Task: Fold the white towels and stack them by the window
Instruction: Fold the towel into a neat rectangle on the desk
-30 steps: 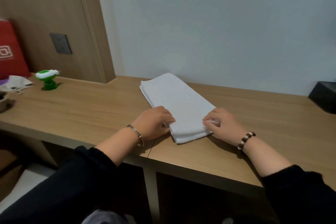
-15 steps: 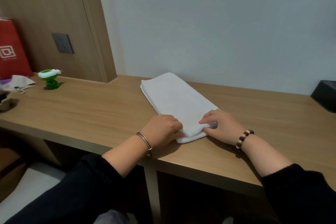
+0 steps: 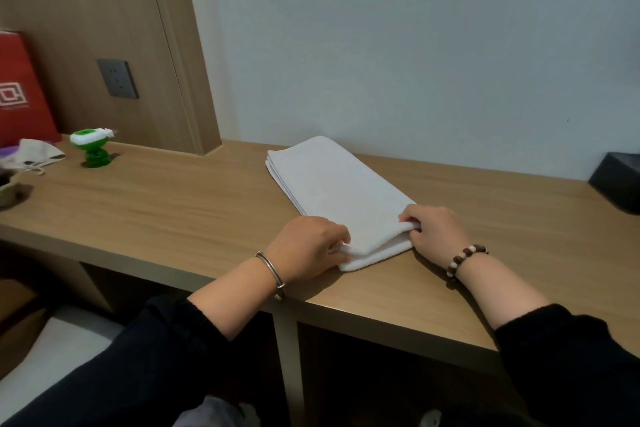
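Head view, towel: a white towel [image 3: 332, 191], already folded into a long strip, is lying on the wooden desk [image 3: 173, 211], running from 11 o'clock by the wall toward 5 o'clock at the near edge.
Head view, left hand: the left hand [image 3: 308, 248] is sitting at the strip's near left corner, fingers curled narrow and pinching the upper layers, which are curling up off the bottom layer.
Head view, right hand: the right hand [image 3: 438, 230] is gripping the near right corner, fingers closed narrow on the same raised fold.
Head view, surroundings: a green toy [image 3: 92, 146] and a red bag [image 3: 20, 94] are standing far off at 9 o'clock; a black box [image 3: 618, 180] is sitting at 3 o'clock. No window is showing.
Step in hand: likely carrying the near end toward 11 o'clock to halve the strip.
Doing it well: both corners should be rising level and travelling together, landing square on the far edge; all layers need gathering, since the bottom one looks left behind on the desk.
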Action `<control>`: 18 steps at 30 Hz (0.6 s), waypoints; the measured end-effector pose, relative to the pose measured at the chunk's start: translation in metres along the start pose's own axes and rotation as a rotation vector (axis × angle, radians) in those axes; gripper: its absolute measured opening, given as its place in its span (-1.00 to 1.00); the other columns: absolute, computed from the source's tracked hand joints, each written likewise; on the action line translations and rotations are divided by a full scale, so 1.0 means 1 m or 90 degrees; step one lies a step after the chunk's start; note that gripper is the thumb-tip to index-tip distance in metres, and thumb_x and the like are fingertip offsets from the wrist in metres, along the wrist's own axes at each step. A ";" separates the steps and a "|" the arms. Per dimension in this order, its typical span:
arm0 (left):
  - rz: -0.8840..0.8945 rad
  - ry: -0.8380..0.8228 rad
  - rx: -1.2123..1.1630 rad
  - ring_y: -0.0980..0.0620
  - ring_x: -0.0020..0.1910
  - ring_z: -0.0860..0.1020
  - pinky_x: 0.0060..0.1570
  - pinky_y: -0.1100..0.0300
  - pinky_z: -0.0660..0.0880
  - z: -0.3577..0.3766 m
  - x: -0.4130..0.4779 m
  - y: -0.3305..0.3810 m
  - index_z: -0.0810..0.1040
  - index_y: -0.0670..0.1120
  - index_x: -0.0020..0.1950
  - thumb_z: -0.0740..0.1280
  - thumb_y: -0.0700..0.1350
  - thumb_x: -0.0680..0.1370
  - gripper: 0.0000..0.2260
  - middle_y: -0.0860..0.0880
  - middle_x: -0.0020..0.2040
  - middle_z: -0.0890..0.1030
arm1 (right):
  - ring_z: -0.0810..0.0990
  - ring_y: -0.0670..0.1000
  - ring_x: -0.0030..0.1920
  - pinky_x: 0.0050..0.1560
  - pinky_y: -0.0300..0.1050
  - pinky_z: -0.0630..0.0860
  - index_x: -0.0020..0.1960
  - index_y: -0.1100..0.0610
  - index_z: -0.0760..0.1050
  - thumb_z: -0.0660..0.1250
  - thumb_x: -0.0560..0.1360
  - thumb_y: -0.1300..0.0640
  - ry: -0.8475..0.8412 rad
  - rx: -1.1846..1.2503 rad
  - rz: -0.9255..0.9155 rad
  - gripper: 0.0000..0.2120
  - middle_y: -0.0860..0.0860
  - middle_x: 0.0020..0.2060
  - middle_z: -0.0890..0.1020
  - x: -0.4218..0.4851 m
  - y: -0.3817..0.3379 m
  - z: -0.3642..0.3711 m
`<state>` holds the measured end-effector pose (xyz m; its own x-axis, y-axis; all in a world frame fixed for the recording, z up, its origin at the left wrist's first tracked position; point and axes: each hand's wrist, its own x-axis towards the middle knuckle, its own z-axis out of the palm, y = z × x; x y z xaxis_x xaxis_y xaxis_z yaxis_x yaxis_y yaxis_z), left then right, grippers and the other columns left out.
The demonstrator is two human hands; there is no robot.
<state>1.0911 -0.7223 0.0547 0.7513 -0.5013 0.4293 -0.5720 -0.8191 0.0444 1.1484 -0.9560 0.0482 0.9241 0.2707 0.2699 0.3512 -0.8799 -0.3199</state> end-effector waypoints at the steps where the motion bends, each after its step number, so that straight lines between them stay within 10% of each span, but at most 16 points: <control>1: 0.003 0.019 -0.015 -0.08 -0.25 0.57 -0.31 0.17 0.36 -0.001 0.000 0.001 0.60 -0.13 -0.09 0.43 -0.07 0.45 -0.86 -0.05 -0.25 0.62 | 0.55 0.09 -0.10 -0.13 -0.09 0.46 0.04 0.12 0.56 0.19 0.48 0.33 0.008 0.014 0.005 -0.75 0.06 -0.13 0.63 0.001 0.001 0.001; 11: -0.028 -0.021 -0.008 0.04 -0.08 0.53 -0.27 0.29 0.17 0.000 0.004 0.009 0.61 -0.08 -0.02 0.30 0.02 0.56 -0.80 0.01 -0.10 0.63 | 0.50 0.07 0.00 0.03 0.00 0.49 -0.10 0.11 0.55 0.17 0.44 0.42 0.012 0.026 -0.017 -0.72 0.04 -0.05 0.55 0.003 0.010 0.003; 18: 0.002 -0.043 0.019 0.07 -0.09 0.51 -0.25 0.25 0.26 -0.001 0.000 0.012 0.61 -0.04 -0.09 0.30 0.10 0.54 -0.77 0.04 -0.12 0.60 | 0.39 0.03 -0.06 -0.21 -0.12 0.30 -0.22 0.11 0.45 0.17 0.42 0.43 0.101 -0.090 0.022 -0.76 -0.04 -0.16 0.42 0.010 0.025 0.005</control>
<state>1.0836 -0.7315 0.0564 0.7705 -0.5205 0.3679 -0.5647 -0.8251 0.0154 1.1675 -0.9736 0.0386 0.8959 0.1843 0.4041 0.2844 -0.9369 -0.2034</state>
